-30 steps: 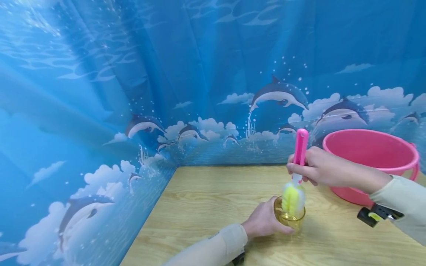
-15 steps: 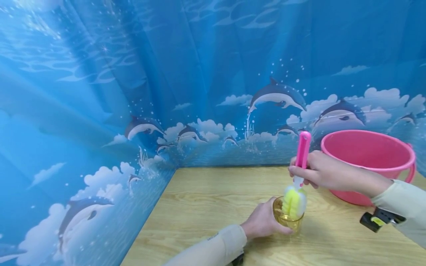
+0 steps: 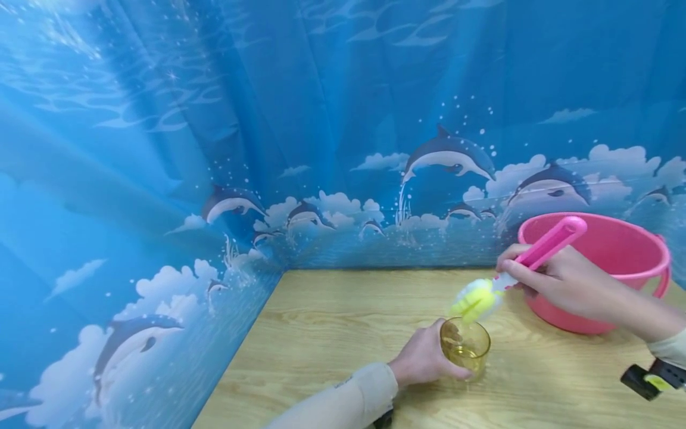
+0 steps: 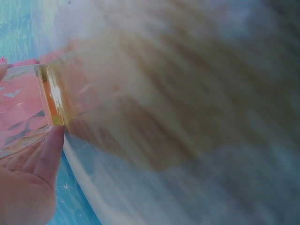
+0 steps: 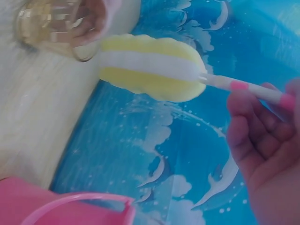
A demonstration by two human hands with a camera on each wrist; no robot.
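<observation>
My left hand [image 3: 423,358] grips an amber see-through glass [image 3: 473,360] from its left side, thumb along the near side, the glass upright on the wooden table. In the left wrist view the fingers curl along the faceted wall of the glass [image 4: 55,96]. My right hand [image 3: 563,279] holds a sponge cup brush [image 3: 552,243] by its pink and white handle. The brush is tilted, its handle end up to the right. Its yellow and white sponge head [image 5: 152,68] is above the mouth of the glass, the tip right at the far rim.
A pink bucket [image 3: 638,247] with a handle stands at the back right, partly behind my right forearm. The wood-grain table [image 3: 332,316] reaches back to a blue curtain [image 3: 321,119] printed with dolphins and clouds. A black wrist device [image 3: 643,381] hangs below my right sleeve.
The sponge head has come up out of the glass. My right hand has moved right, and the brush has gone from nearly upright to slanted. The left hand and glass have stayed put.
</observation>
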